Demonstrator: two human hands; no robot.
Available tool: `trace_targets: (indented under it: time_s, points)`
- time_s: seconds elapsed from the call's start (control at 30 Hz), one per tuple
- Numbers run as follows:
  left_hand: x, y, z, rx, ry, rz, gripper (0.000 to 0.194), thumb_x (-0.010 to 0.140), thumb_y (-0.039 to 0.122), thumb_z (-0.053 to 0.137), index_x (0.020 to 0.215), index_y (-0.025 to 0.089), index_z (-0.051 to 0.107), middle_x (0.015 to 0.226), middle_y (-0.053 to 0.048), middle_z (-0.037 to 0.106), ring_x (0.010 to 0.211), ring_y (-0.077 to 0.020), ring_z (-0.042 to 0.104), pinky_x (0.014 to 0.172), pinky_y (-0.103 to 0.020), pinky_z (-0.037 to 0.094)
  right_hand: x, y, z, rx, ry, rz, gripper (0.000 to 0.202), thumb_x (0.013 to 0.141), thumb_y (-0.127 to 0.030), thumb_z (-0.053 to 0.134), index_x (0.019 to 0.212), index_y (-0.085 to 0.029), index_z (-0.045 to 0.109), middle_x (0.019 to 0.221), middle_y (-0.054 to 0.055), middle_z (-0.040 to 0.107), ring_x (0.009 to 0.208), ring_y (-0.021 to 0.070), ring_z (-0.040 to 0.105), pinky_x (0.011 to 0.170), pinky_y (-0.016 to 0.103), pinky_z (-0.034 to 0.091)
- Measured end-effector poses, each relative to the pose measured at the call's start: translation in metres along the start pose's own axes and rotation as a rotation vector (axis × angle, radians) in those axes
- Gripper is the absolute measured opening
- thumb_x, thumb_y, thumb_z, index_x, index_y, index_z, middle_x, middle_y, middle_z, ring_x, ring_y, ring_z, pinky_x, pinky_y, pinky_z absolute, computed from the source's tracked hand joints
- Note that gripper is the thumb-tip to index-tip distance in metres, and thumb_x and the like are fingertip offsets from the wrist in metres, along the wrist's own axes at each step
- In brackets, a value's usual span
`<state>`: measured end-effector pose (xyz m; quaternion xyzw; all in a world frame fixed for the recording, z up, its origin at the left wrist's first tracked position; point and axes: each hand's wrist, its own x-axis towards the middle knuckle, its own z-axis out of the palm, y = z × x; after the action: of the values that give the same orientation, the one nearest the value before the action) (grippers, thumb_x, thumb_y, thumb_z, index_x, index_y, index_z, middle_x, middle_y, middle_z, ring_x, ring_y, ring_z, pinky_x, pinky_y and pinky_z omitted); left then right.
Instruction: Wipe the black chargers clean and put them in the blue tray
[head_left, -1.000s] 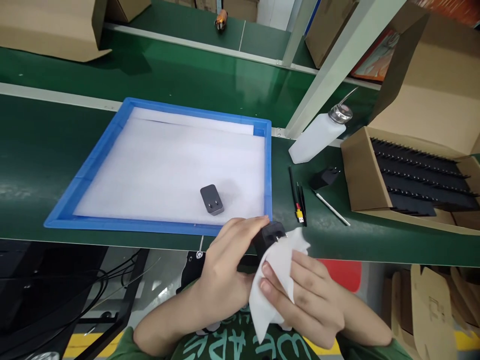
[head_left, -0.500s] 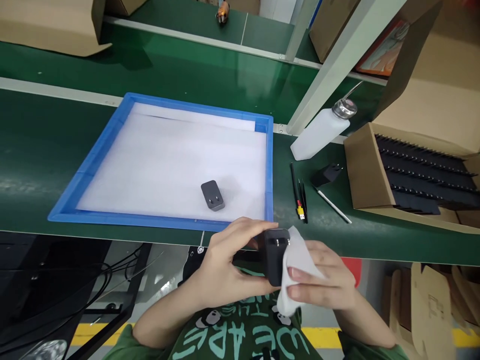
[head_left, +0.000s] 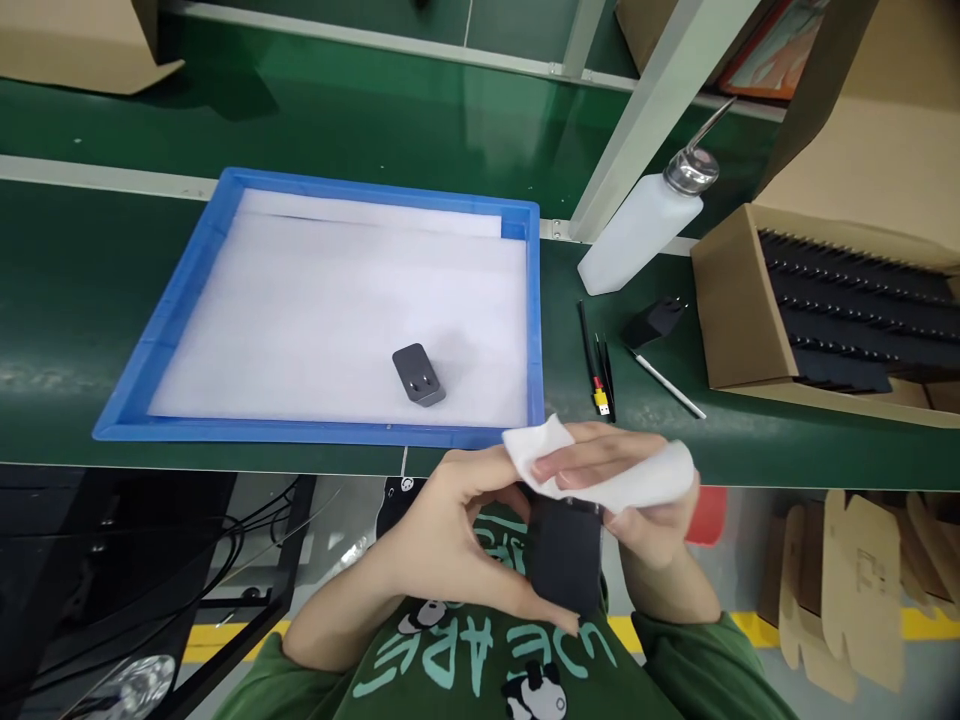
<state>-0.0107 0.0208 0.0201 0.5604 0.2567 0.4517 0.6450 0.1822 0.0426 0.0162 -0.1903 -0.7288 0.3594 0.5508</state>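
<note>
My left hand [head_left: 457,530] grips a black plug-in charger [head_left: 566,555] between thumb and fingers, just past the table's front edge. My right hand [head_left: 637,480] holds a white wiping cloth [head_left: 615,485] across the charger's upper end, partly hiding it. Another black charger [head_left: 418,375] lies with its two pins up on the white foam sheet [head_left: 322,310] in the blue tray [head_left: 300,432], a short way beyond my hands.
Right of the tray lie a black cable with a yellow USB plug [head_left: 600,398], black tweezers [head_left: 606,375], a white stick [head_left: 667,384] and a black charger [head_left: 654,322]. Behind stands a white dispenser bottle [head_left: 641,235]. A cardboard box [head_left: 742,310] holds rows of black chargers.
The charger has turned in my left hand, showing its broad side now. My right hand has moved the cloth from the charger's side up over its end. The view has shifted slightly.
</note>
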Motion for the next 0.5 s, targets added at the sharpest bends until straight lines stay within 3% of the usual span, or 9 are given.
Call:
trace_targets:
  time_s: [0.13, 0.23, 0.37, 0.43, 0.5]
  points:
    - [-0.001, 0.002, 0.001, 0.183, 0.096, 0.07, 0.078, 0.06, 0.031, 0.102, 0.131, 0.02, 0.074, 0.103, -0.013, 0.079, 0.088, -0.0254, 0.074, 0.07, -0.029, 0.066, -0.023, -0.029, 0.0, -0.447, 0.048, -0.004, 0.041, 0.098, -0.01, 0.055, 0.138, -0.004, 0.063, 0.126, 0.02, 0.074, 0.125, 0.0285, 0.07, 0.101, 0.043, 0.063]
    - [-0.002, 0.004, 0.001, 0.421, 0.214, 0.134, 0.067, 0.069, 0.023, 0.096, 0.131, 0.021, 0.072, 0.113, -0.013, 0.079, 0.098, -0.0261, 0.074, 0.079, -0.03, 0.065, -0.036, -0.047, 0.008, -0.625, -0.022, 0.057, 0.041, 0.1, -0.014, 0.054, 0.14, -0.007, 0.062, 0.131, 0.017, 0.073, 0.133, 0.0263, 0.065, 0.111, 0.04, 0.058]
    - [-0.001, 0.004, -0.001, 0.621, 0.233, 0.258, 0.052, 0.086, 0.018, 0.08, 0.136, 0.02, 0.067, 0.122, -0.013, 0.077, 0.107, -0.0257, 0.073, 0.097, -0.038, 0.062, -0.034, -0.052, 0.018, -0.775, -0.165, 0.031, 0.033, 0.102, -0.016, 0.051, 0.129, -0.015, 0.071, 0.121, 0.009, 0.078, 0.124, 0.0223, 0.07, 0.117, 0.04, 0.053]
    - [-0.001, 0.002, -0.003, 0.557, 0.217, 0.235, 0.05, 0.087, 0.019, 0.079, 0.135, 0.02, 0.067, 0.122, -0.013, 0.077, 0.108, -0.0254, 0.073, 0.096, -0.037, 0.063, -0.033, -0.048, 0.017, -0.791, -0.195, -0.059, 0.03, 0.1, -0.014, 0.056, 0.124, -0.018, 0.073, 0.119, 0.006, 0.079, 0.116, 0.0206, 0.074, 0.114, 0.038, 0.056]
    - [-0.002, -0.001, -0.005, 0.45, 0.197, 0.167, 0.056, 0.081, 0.017, 0.085, 0.134, 0.022, 0.069, 0.122, -0.012, 0.077, 0.109, -0.0262, 0.074, 0.091, -0.034, 0.065, -0.038, -0.042, 0.01, -0.763, -0.221, -0.091, 0.027, 0.099, -0.017, 0.06, 0.117, -0.029, 0.076, 0.11, -0.004, 0.081, 0.102, 0.0146, 0.077, 0.106, 0.029, 0.06]
